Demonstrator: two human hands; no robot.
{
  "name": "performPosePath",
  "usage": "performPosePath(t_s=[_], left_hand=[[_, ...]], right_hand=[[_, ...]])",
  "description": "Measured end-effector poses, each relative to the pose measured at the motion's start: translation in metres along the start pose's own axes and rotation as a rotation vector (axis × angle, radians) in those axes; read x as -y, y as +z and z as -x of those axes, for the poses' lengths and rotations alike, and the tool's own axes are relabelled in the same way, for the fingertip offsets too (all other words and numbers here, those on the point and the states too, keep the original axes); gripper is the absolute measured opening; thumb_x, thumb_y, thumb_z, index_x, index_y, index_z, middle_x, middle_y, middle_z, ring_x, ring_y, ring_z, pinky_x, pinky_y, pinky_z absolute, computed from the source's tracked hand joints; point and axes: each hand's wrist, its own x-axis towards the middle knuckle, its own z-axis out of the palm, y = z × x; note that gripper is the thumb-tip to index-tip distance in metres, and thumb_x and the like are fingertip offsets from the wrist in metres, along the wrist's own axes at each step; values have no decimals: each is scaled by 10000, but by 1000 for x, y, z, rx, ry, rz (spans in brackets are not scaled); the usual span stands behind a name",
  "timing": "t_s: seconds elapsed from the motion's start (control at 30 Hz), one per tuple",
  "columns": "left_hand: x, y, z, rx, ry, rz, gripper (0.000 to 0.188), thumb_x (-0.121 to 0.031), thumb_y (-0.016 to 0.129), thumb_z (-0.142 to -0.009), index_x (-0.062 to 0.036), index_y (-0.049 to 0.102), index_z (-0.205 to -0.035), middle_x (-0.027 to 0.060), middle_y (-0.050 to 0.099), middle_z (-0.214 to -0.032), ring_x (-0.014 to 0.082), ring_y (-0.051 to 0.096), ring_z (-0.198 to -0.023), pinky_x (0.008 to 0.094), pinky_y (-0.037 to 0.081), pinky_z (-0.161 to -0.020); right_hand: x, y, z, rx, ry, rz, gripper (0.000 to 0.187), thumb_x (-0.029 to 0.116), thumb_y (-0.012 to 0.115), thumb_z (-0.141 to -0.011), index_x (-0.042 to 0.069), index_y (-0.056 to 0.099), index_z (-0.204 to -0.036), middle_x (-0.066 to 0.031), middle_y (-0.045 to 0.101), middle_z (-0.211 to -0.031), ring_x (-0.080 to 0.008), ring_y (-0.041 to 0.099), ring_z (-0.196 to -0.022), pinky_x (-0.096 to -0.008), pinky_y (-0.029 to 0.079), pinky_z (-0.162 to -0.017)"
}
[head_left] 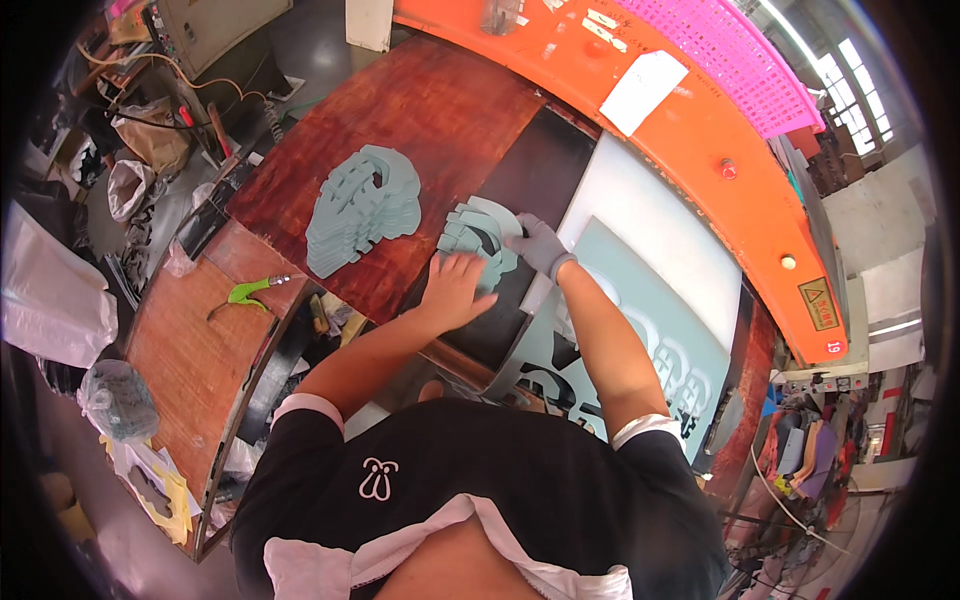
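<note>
Head view: left hand [455, 285] bare, fingers spread, pressed flat on small stack of pale green cut pieces [478, 240] lying on dark wooden bench [400, 110]. Right hand [538, 245] gloved in grey, fingers closed, pinching right edge of same stack. Larger stack of cut pieces [360, 208] just left. Pale green sheet [650, 330] at right, beneath orange machine guard [700, 130]. Green-handled tool [245, 293] on side table [190, 350].

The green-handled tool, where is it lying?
In the head view, the green-handled tool lies on the brown side table at the person's left, apart from both hands and below-left of the tall stack of grey-green cut pieces.
</note>
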Motion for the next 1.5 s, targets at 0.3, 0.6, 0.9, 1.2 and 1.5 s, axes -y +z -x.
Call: performPosePath(t_s=[0.3,0.6,0.9,1.2,1.5], left_hand=[[7,8,-93,-135,-732,1100,499,-231,719,-769,-15,442,-1124,102,559,-921,121,543,-691,298,452,-565],[16,16,-73,-481,-657,1225,344,-16,569,-795,-28,412,-1101,81,515,-821,143,537,-605,270,474,-485],[5,25,-87,-212,-633,1448,283,-121,491,-915,-62,435,-1187,103,596,-1011,194,604,-823,332,473,-723],[20,20,-4,-430,-219,102,649,-349,661,-754,-12,411,-1251,253,372,-1338,439,353,-1227,523,290,-1013],[-6,18,30,-319,-196,169,713,-330,691,-731,3,393,-1287,278,276,-1404,455,324,-1258,521,272,-1036]], right_hand=[[-20,18,17,-175,-137,262,472,-5,552,-741,83,514,-1203,-148,615,-936,-249,600,-839,-337,470,-783],[-31,40,62,-534,-138,-304,304,-19,525,-791,30,496,-1089,-114,612,-949,-203,598,-874,-312,465,-773],[-8,36,70,-479,-360,117,182,38,532,-819,38,536,-1001,-120,587,-837,-242,589,-779,-339,468,-705],[-31,17,-12,-345,-44,347,382,173,573,-775,63,597,-1140,-208,611,-1052,-368,586,-983,-378,457,-892],[-5,37,-8,-315,-138,617,537,364,646,-731,76,550,-1174,-183,575,-1112,-352,558,-1033,-417,448,-891]])
